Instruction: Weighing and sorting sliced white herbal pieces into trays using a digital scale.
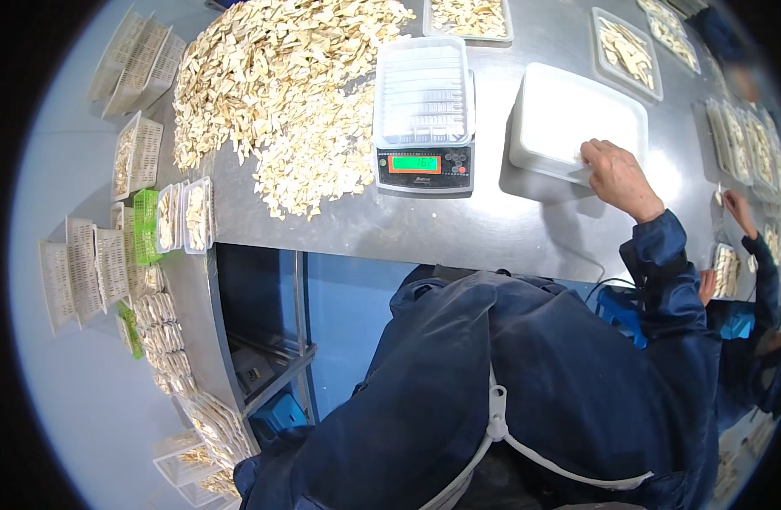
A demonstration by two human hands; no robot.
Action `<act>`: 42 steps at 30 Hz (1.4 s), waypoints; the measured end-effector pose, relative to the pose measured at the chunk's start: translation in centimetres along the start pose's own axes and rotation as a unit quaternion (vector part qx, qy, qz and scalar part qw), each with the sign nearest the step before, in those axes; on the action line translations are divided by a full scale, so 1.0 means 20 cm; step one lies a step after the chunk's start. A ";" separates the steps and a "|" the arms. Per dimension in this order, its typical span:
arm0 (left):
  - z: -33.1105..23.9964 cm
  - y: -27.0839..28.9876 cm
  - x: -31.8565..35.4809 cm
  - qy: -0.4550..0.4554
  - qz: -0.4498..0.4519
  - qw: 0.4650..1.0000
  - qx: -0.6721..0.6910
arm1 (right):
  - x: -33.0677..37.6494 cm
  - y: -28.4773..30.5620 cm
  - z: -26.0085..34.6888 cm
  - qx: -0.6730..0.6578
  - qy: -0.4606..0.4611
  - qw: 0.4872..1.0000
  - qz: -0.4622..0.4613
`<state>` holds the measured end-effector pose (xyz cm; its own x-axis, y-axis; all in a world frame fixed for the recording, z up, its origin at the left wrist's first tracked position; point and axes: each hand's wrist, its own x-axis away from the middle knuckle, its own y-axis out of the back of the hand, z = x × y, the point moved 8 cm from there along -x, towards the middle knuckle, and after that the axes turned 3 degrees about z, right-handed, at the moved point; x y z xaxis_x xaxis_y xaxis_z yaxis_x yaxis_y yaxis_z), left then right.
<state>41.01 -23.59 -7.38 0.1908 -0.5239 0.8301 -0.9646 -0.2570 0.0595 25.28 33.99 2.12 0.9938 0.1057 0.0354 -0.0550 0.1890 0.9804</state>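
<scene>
My right hand [624,180] rests at the near right part of a white translucent plastic box or stack of trays [569,119], its fingers bent and pressed together against the near edge. Whether it pinches one rim or a single sheet there is too small to tell. To the left of that stands a digital scale [424,176] with a lit green display. On its plate sits a clear ribbed plastic tray [422,89] with no slices in it. My left hand is out of sight.
A large heap of pale dried slices [280,93] covers the table's left. Filled trays [626,55] stand at the back. Baskets [135,157] and packed trays [184,217] line the left edge. At the far right, another person's hand [737,208] works beside more filled trays.
</scene>
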 end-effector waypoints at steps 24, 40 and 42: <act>-0.36 0.20 -0.26 -0.052 -0.102 0.993 0.009 | 0.01 0.01 0.05 0.024 0.010 1.000 -0.001; -1.13 0.32 -0.97 -0.238 -0.123 0.962 -0.057 | 0.02 0.03 0.02 0.040 0.041 0.997 -0.055; -1.15 0.30 -1.06 -0.234 -0.121 0.963 -0.064 | 0.01 -0.03 -0.02 -0.012 -0.029 0.999 -0.010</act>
<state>27.10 4.57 -11.85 0.4452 -0.7769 0.4452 -0.8904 -0.3313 0.3122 25.55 34.25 1.41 0.9986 0.0456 0.0283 -0.0374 0.2146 0.9760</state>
